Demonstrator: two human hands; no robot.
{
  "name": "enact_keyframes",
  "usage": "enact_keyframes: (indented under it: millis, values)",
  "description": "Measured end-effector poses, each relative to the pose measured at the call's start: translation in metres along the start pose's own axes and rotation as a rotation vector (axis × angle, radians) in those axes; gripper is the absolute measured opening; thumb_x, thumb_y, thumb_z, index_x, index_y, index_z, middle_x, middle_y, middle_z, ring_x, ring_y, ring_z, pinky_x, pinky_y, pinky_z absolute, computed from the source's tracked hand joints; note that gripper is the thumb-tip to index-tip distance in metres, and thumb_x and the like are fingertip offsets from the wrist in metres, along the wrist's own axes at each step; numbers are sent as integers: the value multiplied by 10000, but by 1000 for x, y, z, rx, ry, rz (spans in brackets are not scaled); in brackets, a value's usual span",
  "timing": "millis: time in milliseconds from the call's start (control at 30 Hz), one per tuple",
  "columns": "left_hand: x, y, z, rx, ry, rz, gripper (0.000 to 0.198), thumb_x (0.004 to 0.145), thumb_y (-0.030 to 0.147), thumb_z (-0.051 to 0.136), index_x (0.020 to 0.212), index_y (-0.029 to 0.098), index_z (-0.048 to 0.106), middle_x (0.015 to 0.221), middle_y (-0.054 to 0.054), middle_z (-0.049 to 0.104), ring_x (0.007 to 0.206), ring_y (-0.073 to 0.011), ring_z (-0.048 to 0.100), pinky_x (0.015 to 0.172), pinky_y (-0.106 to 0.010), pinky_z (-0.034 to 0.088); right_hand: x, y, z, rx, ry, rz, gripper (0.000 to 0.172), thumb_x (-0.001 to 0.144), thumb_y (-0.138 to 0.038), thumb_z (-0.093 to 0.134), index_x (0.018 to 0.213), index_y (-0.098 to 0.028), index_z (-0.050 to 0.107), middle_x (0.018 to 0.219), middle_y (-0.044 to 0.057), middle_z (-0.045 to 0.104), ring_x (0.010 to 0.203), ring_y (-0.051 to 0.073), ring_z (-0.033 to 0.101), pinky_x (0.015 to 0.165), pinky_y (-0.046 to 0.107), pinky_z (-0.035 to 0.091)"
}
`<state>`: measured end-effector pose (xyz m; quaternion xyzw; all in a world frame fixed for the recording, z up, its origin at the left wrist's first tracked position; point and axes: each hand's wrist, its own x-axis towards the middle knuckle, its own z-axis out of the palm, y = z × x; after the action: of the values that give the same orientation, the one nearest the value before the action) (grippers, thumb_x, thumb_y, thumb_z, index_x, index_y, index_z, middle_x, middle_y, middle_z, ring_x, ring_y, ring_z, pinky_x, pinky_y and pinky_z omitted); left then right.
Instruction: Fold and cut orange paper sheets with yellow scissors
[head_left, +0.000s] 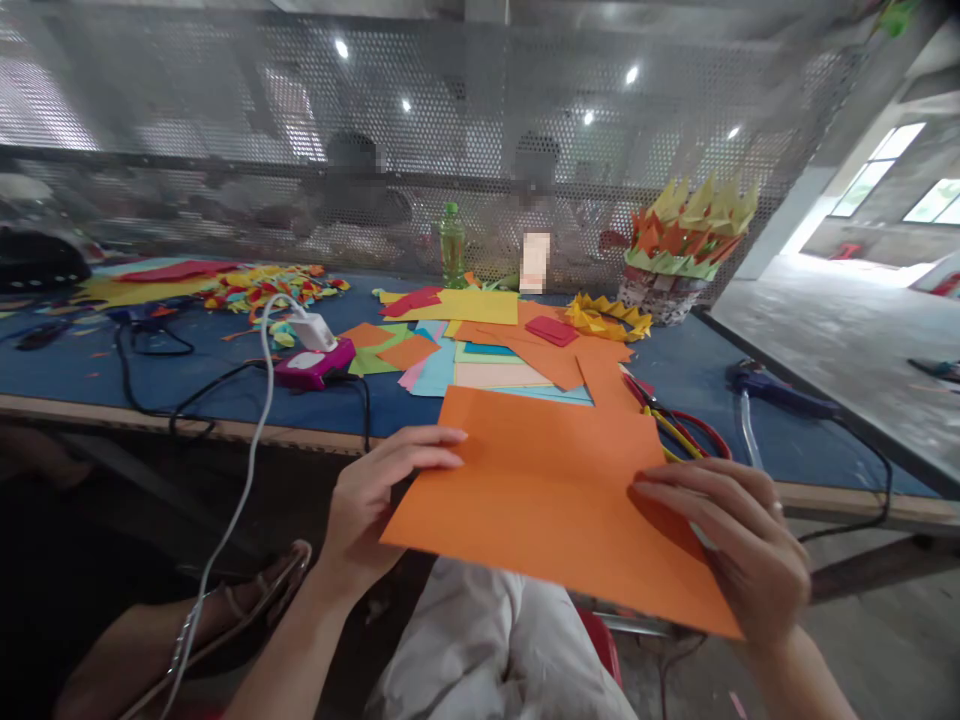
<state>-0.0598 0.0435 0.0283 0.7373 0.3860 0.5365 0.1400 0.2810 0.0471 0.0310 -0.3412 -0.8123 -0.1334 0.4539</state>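
Observation:
An orange sheet of paper [547, 490] is held between my two hands, above my lap and the near table edge. A faint crease runs across it. My left hand [379, 495] grips its left edge, fingers on top and the thumb hidden beneath. On the right edge, my right hand [739, 530] pinches it, fingertips on the upper face. Just beyond the sheet lie scissors [675, 420] with red and yellow handles, partly covered by the paper. A pile of coloured paper [495, 350] spreads over the table behind.
On the blue table [225, 375] stand a magenta power strip [315, 363] with a white charger, a green bottle [452, 248] and a folded-paper basket [679, 255]. A glue gun [784, 390] lies at right. A white cable [251, 480] hangs at left, near another person's leg.

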Motion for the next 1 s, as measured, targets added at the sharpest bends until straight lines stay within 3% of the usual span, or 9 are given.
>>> enact_keyframes:
  millis: [133, 267, 433, 600, 733, 800, 900, 1000]
  values:
    - [16, -28, 6, 275, -140, 86, 314, 863, 61, 556, 1133, 169, 676, 1323, -114, 652, 1233, -227, 616, 1069, -316, 464, 13, 26, 27, -57, -205, 8, 479, 829, 34, 514, 1192, -234, 674, 1152, 50, 731, 1085, 270, 568, 930, 449, 450]
    - [16, -40, 6, 463, -266, 101, 575, 722, -60, 446, 1219, 156, 638, 1390, -105, 626, 1360, -240, 530, 1174, -408, 402, 11, 39, 33, -48, -406, 52, 657, 704, 30, 499, 1286, -251, 616, 1287, 24, 689, 1199, 279, 552, 1024, 491, 413]
    - [14, -46, -2, 512, -343, 158, 683, 709, -57, 482, 1341, 189, 559, 1450, -92, 587, 1419, -269, 459, 1214, -567, 316, 5, 38, 30, -28, -452, 77, 681, 752, 2, 496, 1385, -247, 525, 1344, 42, 661, 1248, 254, 562, 1043, 443, 432]
    - [19, -41, -3, 494, -347, 151, 649, 743, -71, 464, 1333, 175, 573, 1409, -102, 608, 1352, -240, 518, 1144, -440, 442, 12, 28, 33, 132, -336, 54, 545, 751, 31, 482, 1210, -241, 592, 1150, 24, 725, 1106, 173, 639, 1001, 316, 460]
    - [21, -35, 2, 403, -274, 206, 631, 734, -109, 446, 1269, 177, 618, 1251, -87, 672, 1187, -199, 605, 1051, -341, 483, 20, 30, 34, 168, -393, 121, 501, 800, 19, 478, 1156, -293, 642, 1151, -15, 728, 1084, 137, 656, 969, 268, 472]
    - [23, -34, 5, 332, -254, 206, 519, 789, -85, 477, 1193, 187, 658, 1172, -69, 703, 1097, -179, 644, 1007, -305, 491, 22, 32, 33, 218, -435, 167, 459, 821, -18, 497, 1140, -300, 670, 1161, -12, 734, 1093, 147, 668, 959, 273, 489]
    - [29, -36, 8, 176, -213, 40, 216, 903, 65, 572, 994, 200, 715, 1017, -36, 747, 949, -152, 693, 888, -232, 520, 26, 35, 31, 300, -499, 373, 237, 925, -240, 567, 1125, -288, 682, 1124, 17, 754, 1039, 179, 701, 893, 288, 526]
    - [38, -38, 11, 138, -144, -195, 125, 932, 284, 641, 889, 209, 732, 919, -15, 760, 842, -152, 701, 760, -212, 519, 32, 37, 32, 296, -521, 656, 342, 954, -503, 546, 1198, -270, 605, 798, -5, 732, 697, 169, 672, 624, 268, 493]
